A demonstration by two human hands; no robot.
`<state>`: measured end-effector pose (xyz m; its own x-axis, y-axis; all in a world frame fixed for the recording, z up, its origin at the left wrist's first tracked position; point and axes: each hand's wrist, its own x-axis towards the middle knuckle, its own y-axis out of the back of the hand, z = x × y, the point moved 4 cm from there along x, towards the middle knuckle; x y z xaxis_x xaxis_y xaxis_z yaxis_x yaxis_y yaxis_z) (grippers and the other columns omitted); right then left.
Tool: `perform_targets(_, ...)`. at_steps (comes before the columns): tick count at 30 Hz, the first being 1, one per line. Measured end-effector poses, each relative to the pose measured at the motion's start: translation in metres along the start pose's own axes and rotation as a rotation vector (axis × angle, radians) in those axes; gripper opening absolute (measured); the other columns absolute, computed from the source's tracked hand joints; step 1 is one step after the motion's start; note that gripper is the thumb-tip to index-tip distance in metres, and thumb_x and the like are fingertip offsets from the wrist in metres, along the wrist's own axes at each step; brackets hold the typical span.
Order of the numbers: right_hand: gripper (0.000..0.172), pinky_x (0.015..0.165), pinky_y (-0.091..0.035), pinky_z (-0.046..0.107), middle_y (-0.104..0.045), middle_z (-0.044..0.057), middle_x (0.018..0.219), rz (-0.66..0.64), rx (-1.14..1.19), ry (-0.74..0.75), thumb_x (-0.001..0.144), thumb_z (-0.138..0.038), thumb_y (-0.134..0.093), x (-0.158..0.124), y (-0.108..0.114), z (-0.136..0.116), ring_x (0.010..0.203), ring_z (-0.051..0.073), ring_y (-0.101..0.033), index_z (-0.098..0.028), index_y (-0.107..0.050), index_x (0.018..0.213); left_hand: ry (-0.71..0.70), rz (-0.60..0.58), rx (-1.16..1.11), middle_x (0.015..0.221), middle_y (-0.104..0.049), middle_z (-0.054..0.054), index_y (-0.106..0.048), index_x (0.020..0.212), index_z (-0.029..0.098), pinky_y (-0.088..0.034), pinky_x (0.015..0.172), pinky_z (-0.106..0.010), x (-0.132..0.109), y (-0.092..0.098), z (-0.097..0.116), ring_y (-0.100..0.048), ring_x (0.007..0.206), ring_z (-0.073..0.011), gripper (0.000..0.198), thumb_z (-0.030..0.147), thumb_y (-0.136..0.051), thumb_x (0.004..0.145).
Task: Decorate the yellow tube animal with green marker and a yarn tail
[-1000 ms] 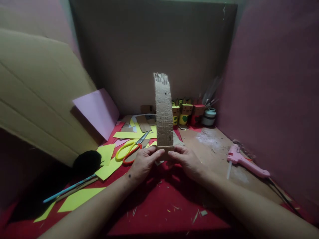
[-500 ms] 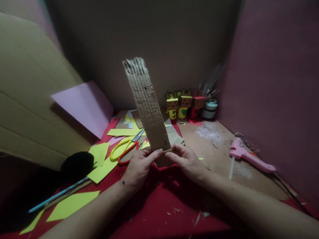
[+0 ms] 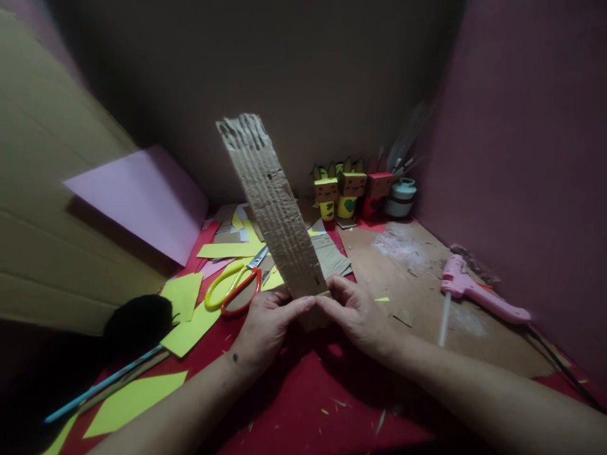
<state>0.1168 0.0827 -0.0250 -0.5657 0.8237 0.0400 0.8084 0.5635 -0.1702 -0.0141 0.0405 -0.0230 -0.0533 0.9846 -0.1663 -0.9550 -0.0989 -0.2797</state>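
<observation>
A long strip of corrugated cardboard (image 3: 275, 202) rises between my hands, leaning to the left, its top end torn and its ridges bare. My left hand (image 3: 270, 322) pinches its lower end, thumb on the near side. From the other side my right hand (image 3: 353, 313) grips the same end, and the two thumb tips nearly meet there. A fold shows at the thumbs, with a short flap below it. Fingers behind the cardboard are partly hidden. Scissors (image 3: 237, 284) with one yellow and one red handle lie just left of my left hand.
A pink glue gun (image 3: 478, 291) rests on a brown cardboard sheet (image 3: 370, 272) at right. Several decorated box figures (image 3: 351, 189) and a jar (image 3: 401, 196) stand at the back. Yellow paper pieces (image 3: 137, 401), a black ball (image 3: 137, 319) and a blue stick (image 3: 107, 382) lie left.
The cardboard strip leans further left, and its lower end is bent more at the thumbs. Both hands keep their hold on it. The whole view has shifted slightly.
</observation>
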Motion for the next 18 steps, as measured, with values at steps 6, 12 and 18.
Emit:
perform_targets(6, 0.014, 0.064, -0.047, 0.029, -0.061, -0.002, 0.071, 0.040, 0.061, 0.001, 0.077, -0.032, -0.067, 0.001, 0.006, -0.001, 0.066, 0.015, -0.056, -0.020, -0.060, 0.078, 0.029, 0.001, 0.060, 0.073, -0.073, -0.006, -0.076, 0.087, 0.013, -0.052, 0.062, -0.028, 0.004, 0.003, -0.004, -0.064, 0.061, -0.0161, 0.030, 0.036, -0.082, 0.069)
perform_targets(12, 0.018, 0.067, -0.046, 0.031, -0.062, 0.000, 0.072, 0.025, 0.071, -0.061, 0.072, -0.032, -0.070, 0.005, 0.009, 0.006, 0.068, 0.016, -0.058, -0.019, -0.061, 0.081, 0.062, 0.042, 0.091, 0.073, -0.072, -0.007, -0.072, 0.083, 0.013, -0.053, 0.062, -0.030, 0.003, 0.007, -0.006, -0.065, 0.063, -0.0194, 0.028, 0.035, -0.081, 0.068)
perform_targets(18, 0.013, 0.068, -0.046, 0.032, -0.064, 0.002, 0.075, -0.032, 0.069, -0.095, 0.075, -0.028, -0.069, 0.004, 0.014, 0.013, 0.071, 0.018, -0.060, -0.018, -0.065, 0.083, 0.064, -0.013, 0.098, 0.078, -0.075, -0.007, -0.075, 0.085, 0.013, -0.054, 0.071, -0.031, 0.003, -0.004, -0.004, -0.066, 0.065, -0.0175, 0.031, 0.035, -0.083, 0.065)
